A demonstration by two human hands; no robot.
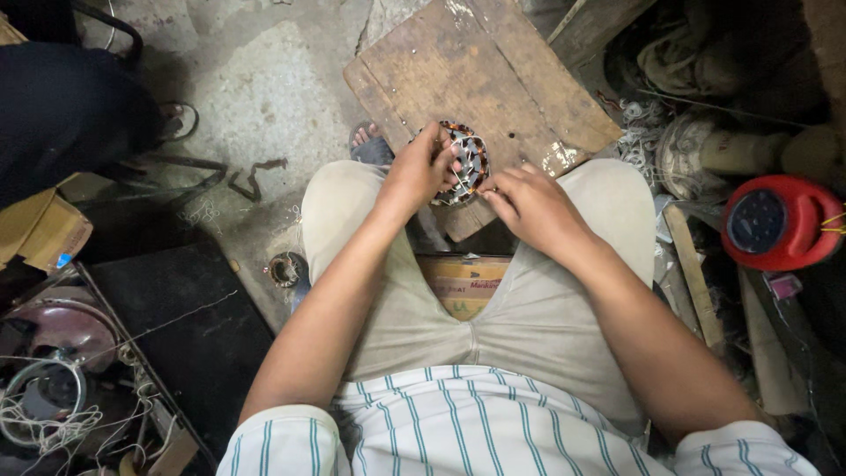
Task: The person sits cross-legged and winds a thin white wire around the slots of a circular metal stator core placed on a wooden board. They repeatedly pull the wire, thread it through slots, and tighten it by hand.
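My left hand [417, 167] grips a round wound motor stator [465, 163] with copper coils and pale slot papers, holding it up on its edge between my knees. My right hand [527, 201] touches the stator's lower right side with its fingertips pinched at the winding. Whether it holds a wire there is hidden by the fingers. The stator rests against the near edge of a worn wooden board [480, 84] on the floor. I sit with beige trousers and a striped shirt in view.
A red round casing [775, 220] lies at the right among coils of wire and wood scraps. A cardboard box [464, 280] sits under my legs. Another person's dark-clothed leg [66, 110] is at the upper left. A black panel [181, 322] and wire tangles lie at the lower left.
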